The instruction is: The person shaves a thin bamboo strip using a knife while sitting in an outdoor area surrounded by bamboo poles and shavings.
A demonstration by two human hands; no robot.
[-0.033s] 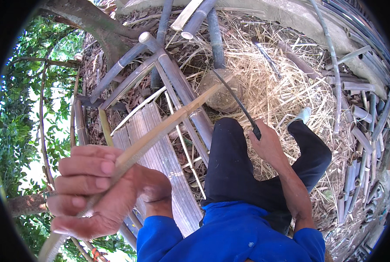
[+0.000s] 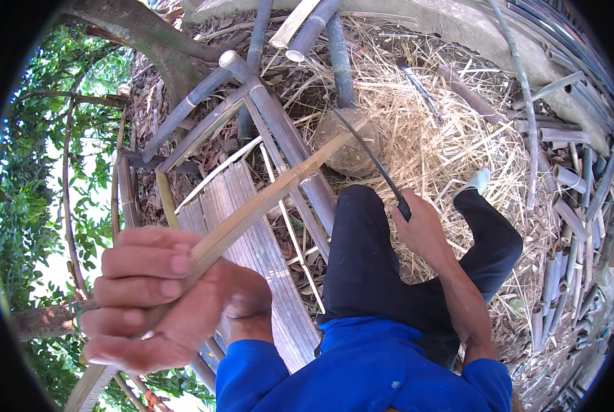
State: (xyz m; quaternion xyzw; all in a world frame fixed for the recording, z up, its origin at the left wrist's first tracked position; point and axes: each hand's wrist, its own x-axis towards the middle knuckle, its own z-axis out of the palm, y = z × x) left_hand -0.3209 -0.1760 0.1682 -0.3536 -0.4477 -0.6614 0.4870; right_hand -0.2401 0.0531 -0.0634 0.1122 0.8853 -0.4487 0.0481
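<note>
My left hand (image 2: 159, 295) is closed around a long split bamboo strip (image 2: 266, 197), raised at the left. The strip slants from the lower left up to the wooden chopping block (image 2: 351, 156); whether its far end rests on the block I cannot tell. Low on the right, my right hand (image 2: 424, 226) grips the black handle of a long, thin, dark-bladed knife (image 2: 372, 154). In the picture its blade crosses the strip's far end, over the block; whether they touch is unclear.
A bamboo bench (image 2: 242, 237) with poles stands left of my legs. Dry bamboo shavings (image 2: 437, 147) cover the ground around the block. Bamboo poles and cut pieces (image 2: 578, 226) are piled along the right. A tree trunk (image 2: 149, 34) rises at upper left.
My left hand has shifted slightly right with the bamboo strip, and the strip looks a little turned. The knife and my right hand have hardly moved.
</note>
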